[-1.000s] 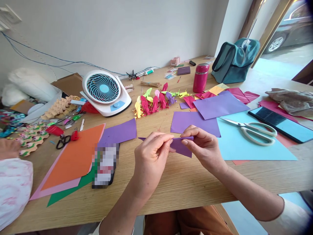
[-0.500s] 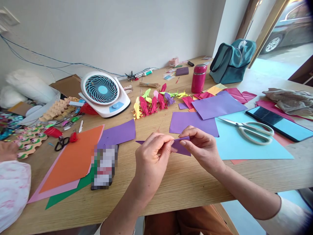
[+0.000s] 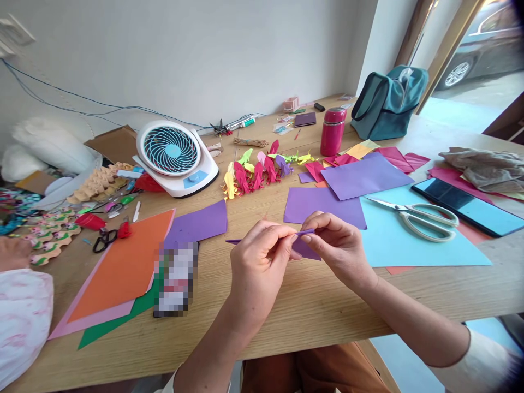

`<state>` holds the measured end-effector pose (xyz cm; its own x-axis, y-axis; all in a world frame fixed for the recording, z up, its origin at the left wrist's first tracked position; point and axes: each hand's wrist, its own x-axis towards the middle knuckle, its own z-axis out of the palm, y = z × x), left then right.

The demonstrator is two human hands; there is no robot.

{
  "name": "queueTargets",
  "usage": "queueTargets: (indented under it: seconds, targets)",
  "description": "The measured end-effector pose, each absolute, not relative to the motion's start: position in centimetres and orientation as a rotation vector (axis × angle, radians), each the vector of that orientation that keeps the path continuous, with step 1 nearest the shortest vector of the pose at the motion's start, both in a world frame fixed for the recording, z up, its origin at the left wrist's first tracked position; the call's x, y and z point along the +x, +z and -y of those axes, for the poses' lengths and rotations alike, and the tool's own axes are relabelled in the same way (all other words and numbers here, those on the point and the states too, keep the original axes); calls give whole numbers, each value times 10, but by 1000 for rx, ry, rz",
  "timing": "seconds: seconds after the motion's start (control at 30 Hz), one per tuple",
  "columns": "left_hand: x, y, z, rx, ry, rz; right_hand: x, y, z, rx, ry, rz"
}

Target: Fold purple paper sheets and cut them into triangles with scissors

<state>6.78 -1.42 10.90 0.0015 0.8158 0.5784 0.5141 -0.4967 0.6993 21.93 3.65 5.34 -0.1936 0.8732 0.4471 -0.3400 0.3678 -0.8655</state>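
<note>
Left hand (image 3: 257, 259): clamped between thumb and fingers on the folded purple paper (image 3: 308, 250); showing mostly its back, with curled fingers partly hidden.
Right hand (image 3: 341, 248): pinching the same piece close by; whether touching the left fingertips, hard to tell.
Folded purple paper: held between both hands above the table (image 3: 327, 311); largely covered, visible only as a thin tip left of the left hand and a flap between the two; fold layers impossible to count.
Purple sheet (image 3: 323, 202): just beyond the right hand, partly hidden at the near edge by its fingers.
Phone (image 3: 176, 281): left of the left hand, unreadable behind a pixelated patch.
Paper figures (image 3: 257, 174): beyond both hands, overlapping too much to count.
Crumpled grey-brown bundle (image 3: 483, 169): far right of the right hand, unclear in material.
Co-worker's sleeve (image 3: 24, 322): far left of the left hand, cut off by the picture's edge.
</note>
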Motion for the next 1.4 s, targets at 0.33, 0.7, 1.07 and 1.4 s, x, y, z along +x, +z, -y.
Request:
queueTargets:
  seconds: [0.33, 0.7, 1.07, 1.4]
  targets:
    - [70, 116, 15, 1959, 1475, -1414, 218, 54, -38, -560, 1186, 1345]
    - [72, 112, 14, 2058, 1476, -1368, 218, 53, -37, -586, 1192, 1369]
    - [70, 112, 12, 2158, 1477, -1376, 215, 52, -35, -577, 1201, 1410]
    - [51, 126, 14, 2211, 1241, -1482, 215, 55, -33, -568, 1144, 1466]
